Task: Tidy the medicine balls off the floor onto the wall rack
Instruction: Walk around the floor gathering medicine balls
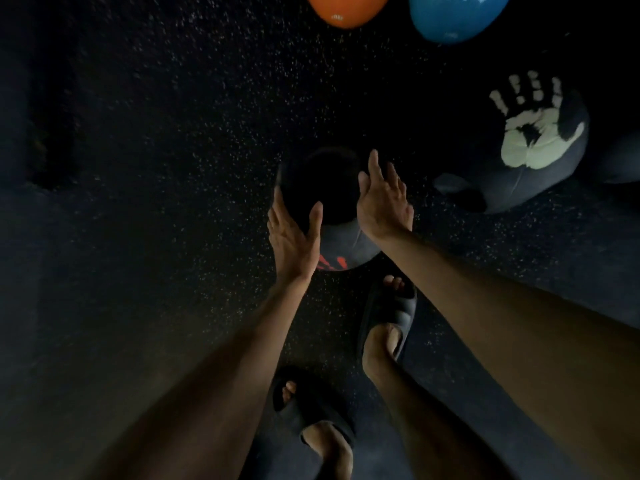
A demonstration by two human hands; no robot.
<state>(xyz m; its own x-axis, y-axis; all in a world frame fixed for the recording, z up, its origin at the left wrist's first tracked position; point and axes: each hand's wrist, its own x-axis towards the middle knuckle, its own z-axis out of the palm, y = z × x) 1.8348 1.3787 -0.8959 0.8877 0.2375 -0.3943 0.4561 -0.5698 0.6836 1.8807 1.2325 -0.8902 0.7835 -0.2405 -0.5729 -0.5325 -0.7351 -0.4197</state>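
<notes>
A dark medicine ball with a red handprint (332, 216) lies on the speckled black floor in front of my feet. My left hand (294, 237) is open at its left side, palm turned toward it. At the ball's right side my right hand (382, 199) is open too, fingers spread. Whether the palms touch the ball I cannot tell. A second dark ball with a white handprint (526, 147) rests to the right. An orange ball (348, 8) and a blue ball (453, 15) sit at the top edge. No rack is in view.
My two feet in black slides (388, 317) stand just behind the red-print ball. The dark rubber floor (156, 168) stretches off to the left, very dimly lit. Another dark rounded shape (623, 161) shows at the right edge.
</notes>
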